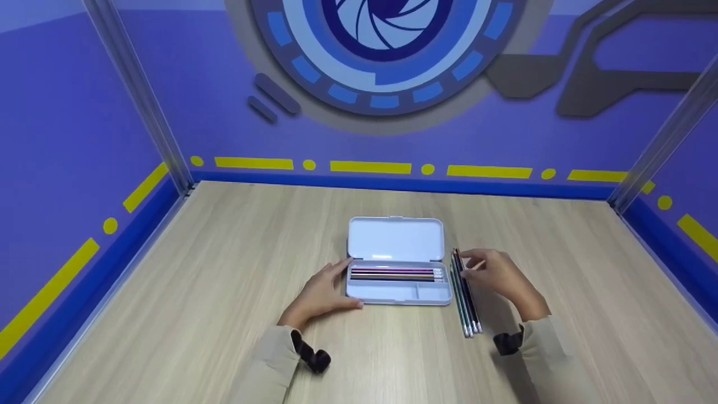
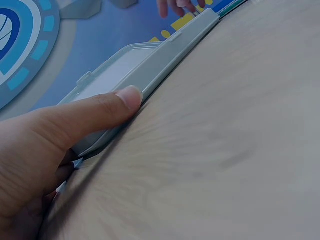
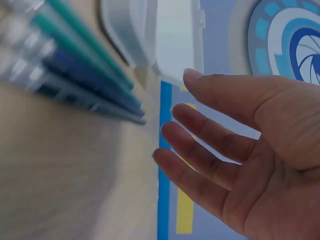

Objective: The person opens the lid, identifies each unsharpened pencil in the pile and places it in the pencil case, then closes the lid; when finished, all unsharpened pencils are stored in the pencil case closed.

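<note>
A white pencil case (image 1: 377,292) lies with its lid (image 1: 395,238) raised at the back. Several pencils (image 1: 392,275) lie side by side in its rear compartment, eraser ends to the right. My left hand (image 1: 322,292) grips the case's left end, thumb along the front wall and fingers toward the hinge side. In the left wrist view the thumb (image 2: 107,107) presses on that wall. Beside the case's right end lies a bunch of green and dark pencils (image 1: 464,297), erasers toward me. Next to their far ends, my right hand (image 1: 496,275) has its fingers spread and slightly bent, nothing between them.
In the case's front part, a divider (image 1: 417,291) separates a long compartment from a short one. The wooden table (image 1: 252,241) meets a printed blue wall (image 1: 370,151) at the back, with side panels left and right. Black straps (image 1: 311,353) sit at both wrists.
</note>
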Motion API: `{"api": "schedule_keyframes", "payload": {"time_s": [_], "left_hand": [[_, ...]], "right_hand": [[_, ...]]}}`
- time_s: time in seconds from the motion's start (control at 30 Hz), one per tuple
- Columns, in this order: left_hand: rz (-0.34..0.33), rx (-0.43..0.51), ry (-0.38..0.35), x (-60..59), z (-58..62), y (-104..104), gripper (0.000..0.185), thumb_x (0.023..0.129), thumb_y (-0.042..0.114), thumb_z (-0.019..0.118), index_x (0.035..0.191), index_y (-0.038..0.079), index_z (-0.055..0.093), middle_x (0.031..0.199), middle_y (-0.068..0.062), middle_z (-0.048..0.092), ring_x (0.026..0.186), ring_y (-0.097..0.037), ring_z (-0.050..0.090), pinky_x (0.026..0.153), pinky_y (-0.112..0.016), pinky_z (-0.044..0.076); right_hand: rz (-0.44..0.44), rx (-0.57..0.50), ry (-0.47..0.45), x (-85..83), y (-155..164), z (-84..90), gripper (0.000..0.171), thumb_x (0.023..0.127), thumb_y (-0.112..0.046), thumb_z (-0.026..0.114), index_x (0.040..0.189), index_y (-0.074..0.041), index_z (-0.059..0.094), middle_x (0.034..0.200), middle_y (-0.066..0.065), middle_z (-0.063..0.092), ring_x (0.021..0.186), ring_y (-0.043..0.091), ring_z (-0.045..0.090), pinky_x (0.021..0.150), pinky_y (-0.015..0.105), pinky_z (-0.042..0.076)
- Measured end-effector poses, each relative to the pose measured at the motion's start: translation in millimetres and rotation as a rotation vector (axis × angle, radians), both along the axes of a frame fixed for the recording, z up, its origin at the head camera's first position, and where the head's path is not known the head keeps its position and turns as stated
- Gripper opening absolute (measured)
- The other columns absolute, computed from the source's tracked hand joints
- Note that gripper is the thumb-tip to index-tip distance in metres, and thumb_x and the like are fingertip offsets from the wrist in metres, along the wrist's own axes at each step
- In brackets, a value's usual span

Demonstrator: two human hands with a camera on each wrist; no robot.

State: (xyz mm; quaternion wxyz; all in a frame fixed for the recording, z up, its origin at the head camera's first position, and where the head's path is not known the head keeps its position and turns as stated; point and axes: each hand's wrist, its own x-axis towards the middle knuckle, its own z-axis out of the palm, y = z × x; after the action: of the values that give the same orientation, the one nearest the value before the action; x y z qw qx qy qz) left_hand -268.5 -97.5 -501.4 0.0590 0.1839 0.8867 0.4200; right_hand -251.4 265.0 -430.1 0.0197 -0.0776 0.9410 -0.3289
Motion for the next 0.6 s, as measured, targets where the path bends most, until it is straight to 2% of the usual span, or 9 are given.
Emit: {"api": "schedule_keyframes", "payload": {"time_s": [0.1, 0.27, 0.6], "left_hand": [[-0.007, -0.004, 0.003, -0.1, -0.1, 0.4, 0.101, 0.064, 0.047, 0.086, 0.149, 0.021, 0.038, 0.152, -0.012, 0.039, 0.142, -0.045, 0.025, 0.114, -0.059, 0.024], [-0.008, -0.012, -0.002, 0.1, -1.3, 0.1, 0.101, 0.064, 0.048, 0.086, 0.149, 0.020, 0.038, 0.151, -0.015, 0.039, 0.142, -0.044, 0.026, 0.114, -0.059, 0.024], [0.001, -0.007, -0.015, -0.6, 0.8, 0.9, 0.102, 0.064, 0.048, 0.086, 0.149, 0.022, 0.037, 0.152, -0.013, 0.037, 0.143, -0.044, 0.024, 0.115, -0.059, 0.022]], "right_hand": [[0.001, -0.001, -0.029, 5.3, 9.0, -3.9, 0.041, 0.086, -0.005, 0.066, 0.124, 0.008, 0.059, 0.100, 0.024, 0.068, 0.088, 0.031, 0.066, 0.071, 0.040, 0.057], [0.003, 0.009, -0.101, 11.1, 17.8, -10.7, 0.045, 0.087, -0.011, 0.068, 0.125, 0.009, 0.057, 0.097, 0.020, 0.068, 0.085, 0.025, 0.064, 0.070, 0.036, 0.054], [-0.029, 0.029, -0.174, 10.7, 20.9, -15.2, 0.052, 0.086, -0.019, 0.070, 0.127, 0.009, 0.055, 0.103, 0.023, 0.066, 0.084, 0.022, 0.062, 0.071, 0.038, 0.054]]}}
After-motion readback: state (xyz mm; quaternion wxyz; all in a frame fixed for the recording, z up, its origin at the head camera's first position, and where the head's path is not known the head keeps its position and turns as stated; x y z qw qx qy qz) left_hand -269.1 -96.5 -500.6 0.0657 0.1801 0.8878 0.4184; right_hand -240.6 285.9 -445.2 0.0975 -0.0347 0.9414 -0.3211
